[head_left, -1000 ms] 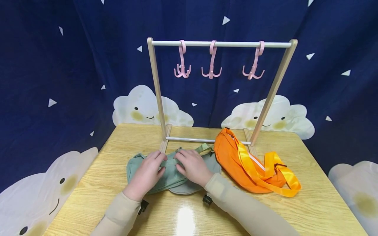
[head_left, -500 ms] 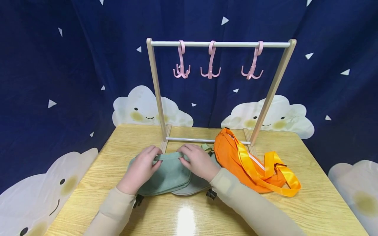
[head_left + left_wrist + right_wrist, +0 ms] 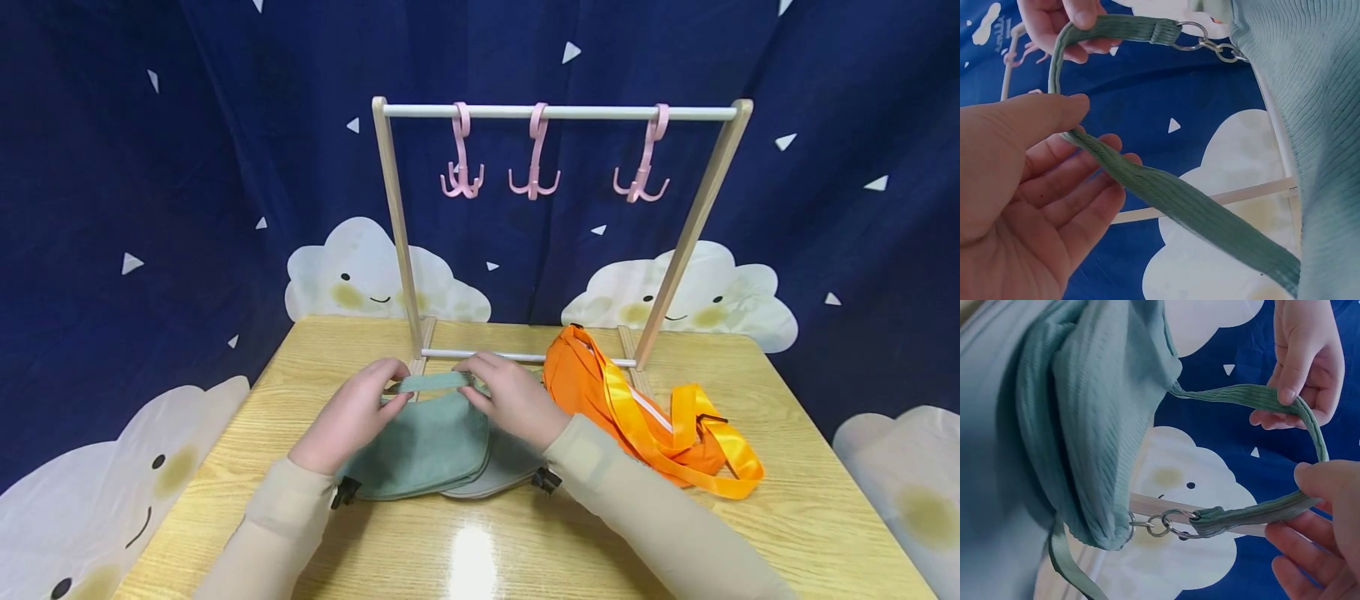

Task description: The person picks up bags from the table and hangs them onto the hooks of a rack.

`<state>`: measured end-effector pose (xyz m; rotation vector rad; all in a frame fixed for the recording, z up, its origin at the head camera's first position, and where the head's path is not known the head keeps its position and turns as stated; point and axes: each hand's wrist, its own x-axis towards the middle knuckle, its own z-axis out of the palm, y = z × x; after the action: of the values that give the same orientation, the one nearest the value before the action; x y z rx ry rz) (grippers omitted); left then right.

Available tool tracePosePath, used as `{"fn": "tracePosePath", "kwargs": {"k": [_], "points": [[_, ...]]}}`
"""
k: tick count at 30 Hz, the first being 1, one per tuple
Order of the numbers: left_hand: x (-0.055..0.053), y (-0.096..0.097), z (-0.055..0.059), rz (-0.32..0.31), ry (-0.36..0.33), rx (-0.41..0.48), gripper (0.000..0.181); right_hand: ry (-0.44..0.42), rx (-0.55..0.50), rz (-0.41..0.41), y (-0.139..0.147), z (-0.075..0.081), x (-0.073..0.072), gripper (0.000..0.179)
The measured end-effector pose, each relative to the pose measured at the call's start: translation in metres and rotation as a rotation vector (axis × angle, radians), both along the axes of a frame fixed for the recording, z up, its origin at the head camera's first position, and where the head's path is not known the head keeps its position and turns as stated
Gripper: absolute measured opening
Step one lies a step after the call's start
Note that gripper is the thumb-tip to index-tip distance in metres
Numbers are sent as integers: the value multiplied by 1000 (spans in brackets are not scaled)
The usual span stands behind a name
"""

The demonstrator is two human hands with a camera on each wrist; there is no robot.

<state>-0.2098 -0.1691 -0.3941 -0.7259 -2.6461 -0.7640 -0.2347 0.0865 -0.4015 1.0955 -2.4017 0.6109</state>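
Note:
My left hand and right hand each pinch a short strap of a green corduroy bag, thumbs against fingers. Between them the strap is held spread above the bag. In the left wrist view the strap curves from the bag's side past the left thumb to the other hand. Metal rings link one strap end to the bag in the right wrist view. The bag hangs below the hands; whether its bottom touches the table cannot be told. A grey bag lies partly hidden behind it.
An orange bag with a yellow-orange strap lies on the wooden table at right. Behind stands a wooden rack with a white top bar carrying three pink hooks. A dark blue curtain hangs at the back.
Both hands have taken hold of the strap and raised it slightly, drawing the green bag up. The strap now stands apart from the bag's top. The orange bag has stayed put.

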Motion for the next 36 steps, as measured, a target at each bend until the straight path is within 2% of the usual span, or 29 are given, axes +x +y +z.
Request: {"fn": "tracePosePath", "kwargs": {"k": [5, 14, 24, 36], "points": [[-3, -1, 3, -8, -16, 43, 19, -20, -21, 2, 3, 8, -2, 27], [-5, -2, 13, 5, 4, 58, 18, -62, -12, 2, 6, 23, -4, 27], [-6, -3, 24, -2, 10, 60, 16, -98, -16, 5, 9, 33, -7, 25], [-10, -3, 35, -12, 77, 61, 18, -80, -45, 14, 10, 39, -12, 23]]}}
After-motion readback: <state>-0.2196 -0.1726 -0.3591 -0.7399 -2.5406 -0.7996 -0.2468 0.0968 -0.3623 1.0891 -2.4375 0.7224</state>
